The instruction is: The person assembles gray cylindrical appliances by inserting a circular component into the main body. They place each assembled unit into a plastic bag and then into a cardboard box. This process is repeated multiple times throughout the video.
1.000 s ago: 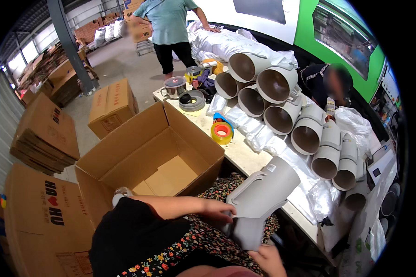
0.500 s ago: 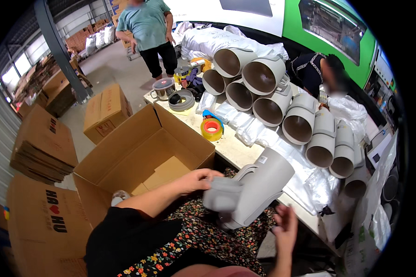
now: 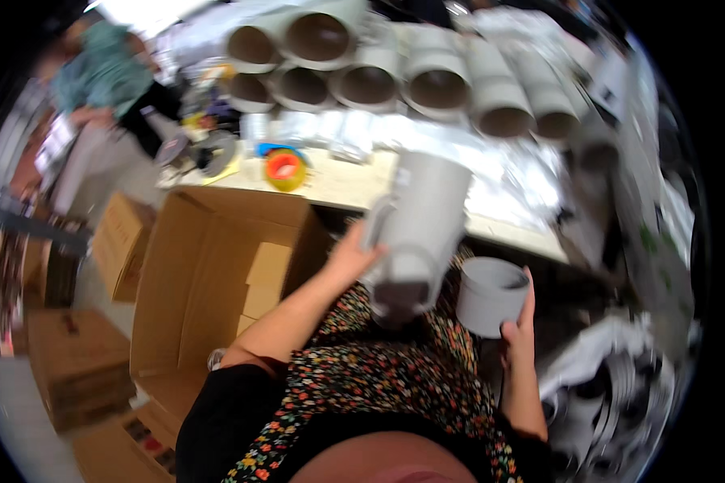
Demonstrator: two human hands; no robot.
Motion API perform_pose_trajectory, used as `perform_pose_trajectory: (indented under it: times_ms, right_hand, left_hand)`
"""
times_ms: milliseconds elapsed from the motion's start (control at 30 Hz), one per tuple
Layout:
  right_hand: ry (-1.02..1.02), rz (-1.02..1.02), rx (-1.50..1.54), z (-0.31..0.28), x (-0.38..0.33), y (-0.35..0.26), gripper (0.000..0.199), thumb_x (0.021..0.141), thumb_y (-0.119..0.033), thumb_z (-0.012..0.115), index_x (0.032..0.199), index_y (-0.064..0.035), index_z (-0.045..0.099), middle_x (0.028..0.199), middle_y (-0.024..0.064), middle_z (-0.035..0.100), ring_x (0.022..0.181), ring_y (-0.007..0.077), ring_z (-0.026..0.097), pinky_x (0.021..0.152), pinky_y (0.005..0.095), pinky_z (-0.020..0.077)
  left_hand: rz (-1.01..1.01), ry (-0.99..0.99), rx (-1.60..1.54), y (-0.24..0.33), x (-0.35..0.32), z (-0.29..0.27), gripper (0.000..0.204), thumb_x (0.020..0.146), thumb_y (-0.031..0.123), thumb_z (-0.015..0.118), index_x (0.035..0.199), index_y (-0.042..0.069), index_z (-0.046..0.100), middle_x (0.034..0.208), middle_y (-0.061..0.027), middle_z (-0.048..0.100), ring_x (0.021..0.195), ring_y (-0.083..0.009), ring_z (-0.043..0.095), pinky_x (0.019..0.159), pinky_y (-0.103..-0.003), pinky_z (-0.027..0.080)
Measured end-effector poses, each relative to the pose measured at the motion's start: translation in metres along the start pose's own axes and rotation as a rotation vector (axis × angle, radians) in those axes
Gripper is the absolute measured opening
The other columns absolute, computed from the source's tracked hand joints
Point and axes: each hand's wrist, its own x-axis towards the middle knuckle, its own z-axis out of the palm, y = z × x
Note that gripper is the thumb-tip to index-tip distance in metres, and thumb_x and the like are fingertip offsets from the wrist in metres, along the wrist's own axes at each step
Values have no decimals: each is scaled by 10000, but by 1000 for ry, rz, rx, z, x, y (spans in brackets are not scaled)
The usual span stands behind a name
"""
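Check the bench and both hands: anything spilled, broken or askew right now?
Nothing stands out. The left hand holds a grey handled pitcher, the right hand a grey cup, opening up. Pale cylinders lie grouped on the table; no spill or break shows. Blur could hide small damage.

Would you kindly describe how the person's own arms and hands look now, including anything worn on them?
The left hand and right hand wear no gloves. The left forearm and right forearm are uncovered too, below a plain black left sleeve and a black right sleeve. No watch or bracelet can be made out, though blur hides fine detail.
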Motion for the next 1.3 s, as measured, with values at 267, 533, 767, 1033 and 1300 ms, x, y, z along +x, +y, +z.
perform_pose_trajectory:
  times_ms: [267,533,767,1033,1300]
  right_hand:
    - [-88,131,-488,-70,-62,8,963,692,-315,740,1413,-3,182,1449,151,238,1346,238,211,1084,325,175]
    - [-186,89,-465,-12,-50,70,853,735,-236,728,1400,-28,236,1397,184,336,1300,257,319,1057,319,278]
    - [955,-156,-1383,-277,-87,-14,420,781,-216,662,1141,-30,551,1180,175,547,1062,307,534,926,348,408]
    - [1050,92,-2159,-409,-117,-61,472,701,-229,700,1085,-28,514,1188,185,515,1107,386,474,911,433,405]
    - [749,227,-2001,-339,-122,-52,486,662,-168,696,1122,-133,543,902,135,577,916,332,569,755,426,459]
  left_hand:
    - [-628,95,-1255,52,0,-16,124,909,196,532,956,83,554,750,16,563,693,-110,553,684,-262,504]
    - [20,-379,-638,85,-6,-24,334,845,131,611,1094,3,429,889,-70,519,661,-121,500,571,-232,437]
    - [-16,-669,-260,105,-15,-9,520,762,196,716,1169,-3,461,796,-31,554,735,-112,547,689,-241,457]
    - [-109,-624,-383,93,-15,-19,523,793,195,681,1200,-20,432,783,-44,557,718,-140,574,675,-259,465]
    - [-127,-620,-440,87,-13,-21,480,793,156,675,1170,-26,440,808,-52,561,740,-139,576,696,-267,468]
